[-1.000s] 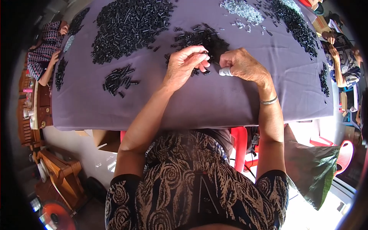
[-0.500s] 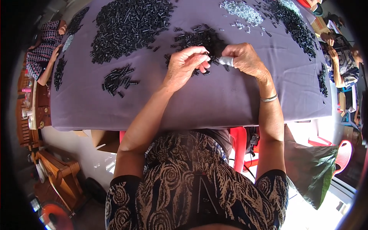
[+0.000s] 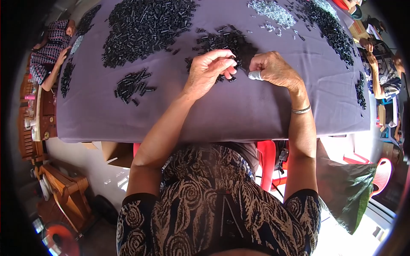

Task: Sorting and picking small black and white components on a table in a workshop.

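My left hand is raised over the near part of the table, thumb and fingers pinched together. A small black part shows at its fingertips, too little of it visible to name. To its right, apart from it, my right hand is closed with the fingers curled in. A white wrap covers one of its digits; whatever it may hold is hidden. Just beyond both hands lies a pile of small black parts. A smaller heap of short black cylinders lies left of my left hand.
A purple cloth covers the table. Farther off are a large black heap, small silvery parts and another black heap. People sit at both sides, one in a patterned top. A dark green bag hangs at the lower right.
My right hand has turned and drawn slightly away from the left, its wrapped digit now lower. My left hand has shifted a little to the right, still pinched.
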A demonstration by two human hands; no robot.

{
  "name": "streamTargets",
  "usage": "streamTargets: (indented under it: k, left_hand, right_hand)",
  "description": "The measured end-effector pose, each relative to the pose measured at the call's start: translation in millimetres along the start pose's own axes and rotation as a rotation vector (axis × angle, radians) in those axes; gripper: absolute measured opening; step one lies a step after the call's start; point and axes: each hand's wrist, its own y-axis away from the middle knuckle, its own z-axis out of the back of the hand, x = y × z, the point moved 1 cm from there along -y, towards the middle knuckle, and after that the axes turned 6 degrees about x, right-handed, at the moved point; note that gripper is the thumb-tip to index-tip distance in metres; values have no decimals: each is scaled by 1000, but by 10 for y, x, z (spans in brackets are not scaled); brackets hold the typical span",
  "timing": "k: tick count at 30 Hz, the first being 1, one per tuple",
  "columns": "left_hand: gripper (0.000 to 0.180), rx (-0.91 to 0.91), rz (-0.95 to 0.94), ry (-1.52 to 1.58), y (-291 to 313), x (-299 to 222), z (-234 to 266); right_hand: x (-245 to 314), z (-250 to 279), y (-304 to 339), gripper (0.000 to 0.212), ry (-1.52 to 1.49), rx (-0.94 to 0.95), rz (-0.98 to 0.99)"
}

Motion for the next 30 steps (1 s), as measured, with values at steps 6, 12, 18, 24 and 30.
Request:
streamTargets:
  k: [6,12,18,24,30]
  left_hand:
    - [20,-8,3,15,-2,-1,-4]
    - [20,3,3,10,-22,15,7]
    - [20,24,1,2,-19,59,35]
    - [19,27,8,8,-17,40,8]
    - [20,2,-24,-8,-3,77,10]
  right_hand:
    - [30,9,13,15,-18,-76,-20]
    - [105,-18,43,15,77,-27,-27]
    - [112,-13,21,9,-82,-70,-53]
    - [70,-43,-57,18,-645,-208,113]
    - [174,-233,-104,18,-743,-284,243]
